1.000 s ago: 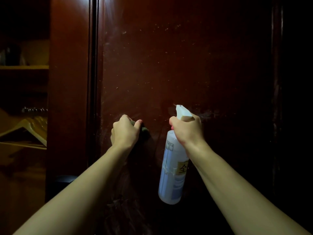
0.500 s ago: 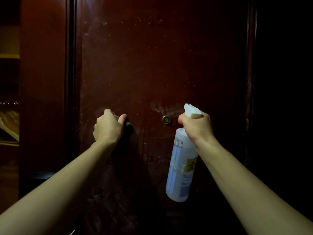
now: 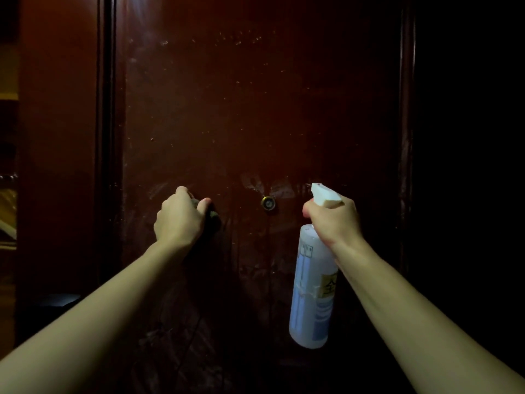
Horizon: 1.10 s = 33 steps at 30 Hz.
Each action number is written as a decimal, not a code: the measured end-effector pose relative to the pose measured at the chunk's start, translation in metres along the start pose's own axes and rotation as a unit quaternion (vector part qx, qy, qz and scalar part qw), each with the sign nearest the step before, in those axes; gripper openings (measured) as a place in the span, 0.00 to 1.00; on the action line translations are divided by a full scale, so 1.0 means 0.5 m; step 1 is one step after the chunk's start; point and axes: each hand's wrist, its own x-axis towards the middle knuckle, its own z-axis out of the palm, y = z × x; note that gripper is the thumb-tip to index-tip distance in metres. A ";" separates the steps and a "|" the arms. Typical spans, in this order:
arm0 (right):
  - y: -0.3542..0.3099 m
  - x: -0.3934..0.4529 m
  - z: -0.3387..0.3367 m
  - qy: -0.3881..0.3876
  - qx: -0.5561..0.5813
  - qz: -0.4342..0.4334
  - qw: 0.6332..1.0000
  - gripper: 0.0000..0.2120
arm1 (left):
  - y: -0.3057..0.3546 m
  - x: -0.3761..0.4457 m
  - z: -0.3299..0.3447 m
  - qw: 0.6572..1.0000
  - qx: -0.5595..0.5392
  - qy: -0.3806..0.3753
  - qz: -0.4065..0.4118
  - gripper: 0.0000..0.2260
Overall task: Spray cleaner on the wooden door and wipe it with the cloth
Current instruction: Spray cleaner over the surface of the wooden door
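Straight ahead, the wooden door [image 3: 255, 123] fills my view, streaked pale around the peephole [image 3: 268, 203]; my right hand [image 3: 335, 220] grips the spray bottle [image 3: 312, 285], its long axis hanging downward, nozzle pointing up-left at the door; my left hand [image 3: 179, 220], nearer the frame, presses the bunched dark cloth [image 3: 213, 216] against the wood, left of the peephole.

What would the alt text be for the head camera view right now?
Two bare hands work at a dark wooden door: the left hand presses a dark cloth against it, the right hand holds a spray bottle near a brass peephole.
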 end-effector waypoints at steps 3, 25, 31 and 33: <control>-0.015 -0.002 0.024 -0.013 -0.030 -0.031 0.999 0.04 | -0.004 0.002 -0.003 1.000 0.004 -0.010 0.008 0.13; -0.240 -0.012 0.197 -0.076 0.042 -0.136 0.987 0.04 | 0.012 0.124 -0.090 0.999 -0.017 -0.035 0.029 0.12; -0.268 0.011 0.189 -0.038 0.045 -0.164 0.985 0.08 | 0.027 0.136 -0.096 0.997 0.029 -0.062 0.032 0.14; -0.271 0.022 0.178 -0.022 0.071 -0.160 0.984 0.05 | 0.028 0.138 -0.097 0.997 0.037 -0.065 0.029 0.14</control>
